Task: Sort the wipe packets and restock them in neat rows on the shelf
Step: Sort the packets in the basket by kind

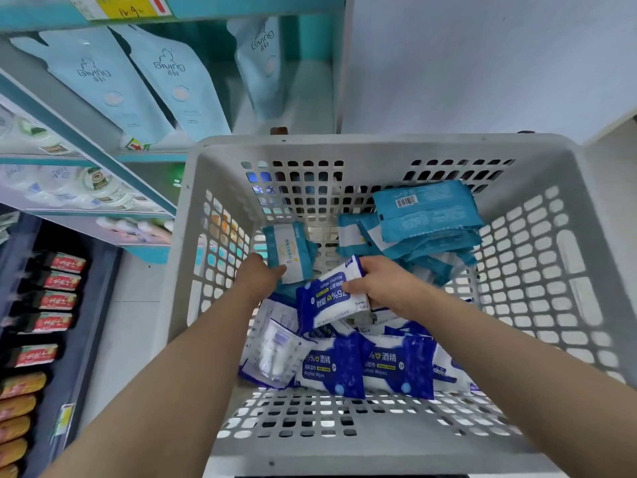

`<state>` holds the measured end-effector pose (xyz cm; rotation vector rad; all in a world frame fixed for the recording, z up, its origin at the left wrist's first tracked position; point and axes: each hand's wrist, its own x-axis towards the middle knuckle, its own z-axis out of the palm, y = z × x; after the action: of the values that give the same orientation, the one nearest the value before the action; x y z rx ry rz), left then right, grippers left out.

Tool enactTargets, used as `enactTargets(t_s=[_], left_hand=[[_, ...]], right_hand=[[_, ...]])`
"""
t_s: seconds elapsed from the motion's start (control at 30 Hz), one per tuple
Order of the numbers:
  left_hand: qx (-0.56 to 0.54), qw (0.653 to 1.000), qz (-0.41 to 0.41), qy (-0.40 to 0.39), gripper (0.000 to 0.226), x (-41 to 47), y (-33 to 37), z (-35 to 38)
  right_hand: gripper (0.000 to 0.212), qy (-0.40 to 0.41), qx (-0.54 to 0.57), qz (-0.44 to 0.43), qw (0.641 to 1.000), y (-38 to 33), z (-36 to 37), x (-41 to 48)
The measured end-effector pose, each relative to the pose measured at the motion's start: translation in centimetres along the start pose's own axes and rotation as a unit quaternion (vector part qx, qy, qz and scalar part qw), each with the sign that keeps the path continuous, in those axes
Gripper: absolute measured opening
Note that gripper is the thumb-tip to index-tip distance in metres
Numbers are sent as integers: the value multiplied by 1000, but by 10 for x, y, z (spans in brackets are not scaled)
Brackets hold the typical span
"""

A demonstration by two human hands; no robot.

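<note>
Right hand [375,288] grips blue packet [331,300] crosswise, print inverted

Left hand [259,274] round teal packet [289,251], right hand [377,288] round blue packet [331,300], in grey basket [379,148]

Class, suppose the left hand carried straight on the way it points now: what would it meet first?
The teal wipe packet standing in the basket; the left hand seems to touch its lower edge. Depth is unclear, but nothing shows between them.
</note>
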<state>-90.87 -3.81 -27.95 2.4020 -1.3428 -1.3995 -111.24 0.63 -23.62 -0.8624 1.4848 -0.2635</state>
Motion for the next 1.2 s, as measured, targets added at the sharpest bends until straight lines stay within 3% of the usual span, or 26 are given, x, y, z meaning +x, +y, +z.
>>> enactTargets(t_s=[0.1, 0.17, 0.27, 0.4, 0.5, 0.6, 0.73, 0.83, 0.93, 1.03, 1.2], left_hand=[[27, 1000, -4, -3, 43, -3, 0, -5], [32, 999, -9, -9, 36, -5, -1, -6], [43, 999, -6, -8, 35, -8, 1, -7], [29, 1000, 0, -10, 40, -9, 0, -10], [4, 1000, -6, -8, 49, -6, -2, -11], [-2, 1000, -9, -4, 48, 0, 0, -9], [-11, 1000, -6, -13, 44, 8, 2, -3], [-23, 999, -2, -27, 38, 17, 1, 4], [-51, 998, -1, -37, 35, 19, 4, 6], [-98, 994, -3, -45, 34, 13, 13, 3], [-134, 990, 22, -30, 28, -13, 28, -22]], right_hand=[[16, 59, 46, -36, 997, 0, 3, -5], [18, 23, 53, -33, 998, 1, 3, -11], [17, -63, -66, -16, 996, 7, 12, -17], [9, -94, -177, -3, 980, 10, 29, -10], [19, -65, -227, -12, 972, 8, 34, 6], [29, 22, -170, -34, 985, 2, 42, 25], [42, 87, -40, 24, 995, -2, 55, 62], [34, 84, 62, 48, 993, -3, 64, 87], [18, 97, 88, 36, 991, -5, 69, 92], [24, 102, 147, 38, 983, -11, 66, 86], [10, 90, 160, 4, 983, -40, 56, 54]])
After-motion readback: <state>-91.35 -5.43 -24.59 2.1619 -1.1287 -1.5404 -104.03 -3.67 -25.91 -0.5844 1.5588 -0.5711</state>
